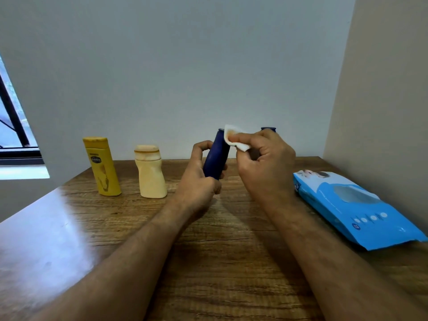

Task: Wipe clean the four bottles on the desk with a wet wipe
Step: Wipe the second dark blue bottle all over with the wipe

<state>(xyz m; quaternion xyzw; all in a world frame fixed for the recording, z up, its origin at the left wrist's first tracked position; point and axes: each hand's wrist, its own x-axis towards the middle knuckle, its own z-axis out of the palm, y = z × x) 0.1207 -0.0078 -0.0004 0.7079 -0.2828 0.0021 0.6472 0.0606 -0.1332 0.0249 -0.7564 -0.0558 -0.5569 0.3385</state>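
My left hand [200, 179] grips a dark blue bottle [216, 158] by its lower part and holds it tilted above the desk. A white wet wipe [235, 137], stained brown, is pinched in my right hand [264, 163] against the bottle's upper end. A second dark blue bottle [268, 129] stands behind my right hand, only its top showing. At the back left a yellow bottle [102, 166] and a cream bottle [150, 173] stand upright on the desk.
A blue pack of wet wipes [352, 207] lies at the right on the wooden desk [208, 251], close to the beige side wall. A grey wall rises behind the desk. A window [14, 135] is at far left.
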